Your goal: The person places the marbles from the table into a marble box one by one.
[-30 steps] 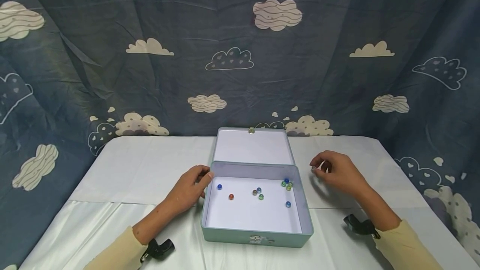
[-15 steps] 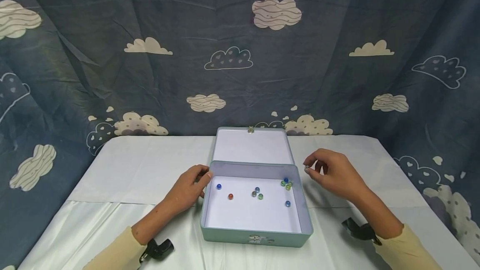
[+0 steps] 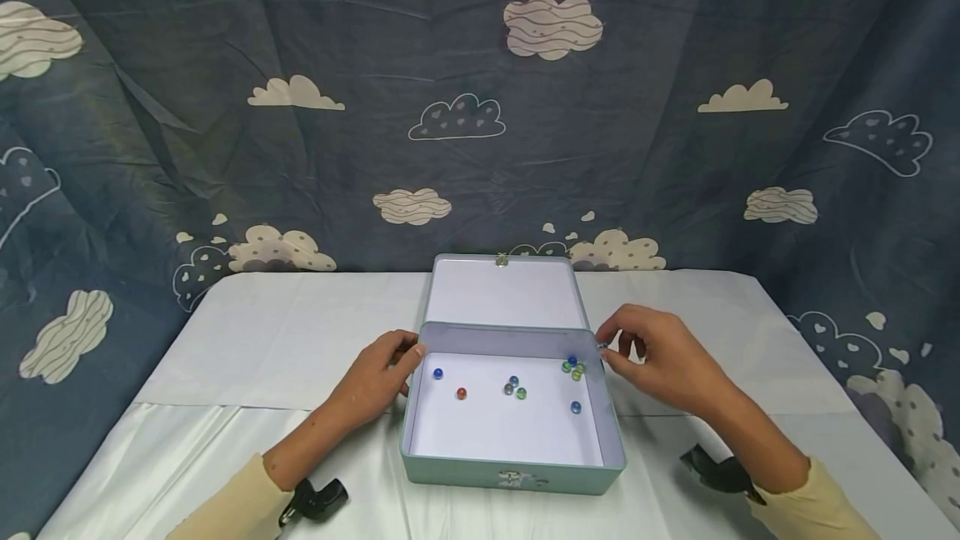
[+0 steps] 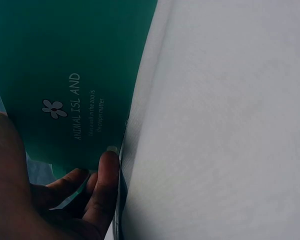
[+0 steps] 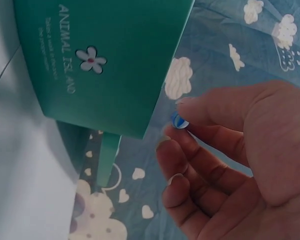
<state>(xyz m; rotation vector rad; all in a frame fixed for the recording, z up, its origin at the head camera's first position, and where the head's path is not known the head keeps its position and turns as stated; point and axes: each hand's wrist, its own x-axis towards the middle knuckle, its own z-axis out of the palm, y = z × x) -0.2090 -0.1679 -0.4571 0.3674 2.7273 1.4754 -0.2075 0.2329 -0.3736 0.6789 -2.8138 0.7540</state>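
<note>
A green metal box (image 3: 450, 472) with a pale interior stands with its lid (image 3: 506, 292) laid back. At its left rear corner my left hand (image 3: 378, 377) holds the side, thumb at the rim and fingers against the outer wall. My right hand (image 3: 663, 357) pinches a clear and blue glass marble (image 5: 179, 121) between thumb and index finger, right at the box's right rear rim. Inside the box lie a red marble (image 3: 461, 393), a blue marble (image 3: 438, 373) on the left, and several green, blue and brownish marbles, some clustered near the right rear corner.
The box rests on a table with a white cloth (image 3: 315, 315). Behind it hangs a dark blue curtain (image 3: 337, 165) with a cloud pattern. The raised box walls enclose the marbles, and a metal clasp (image 3: 512, 477) sits on the front wall.
My right hand has moved left with the marble, from beside the box to its right rear rim. The left hand has kept its place on the box.
</note>
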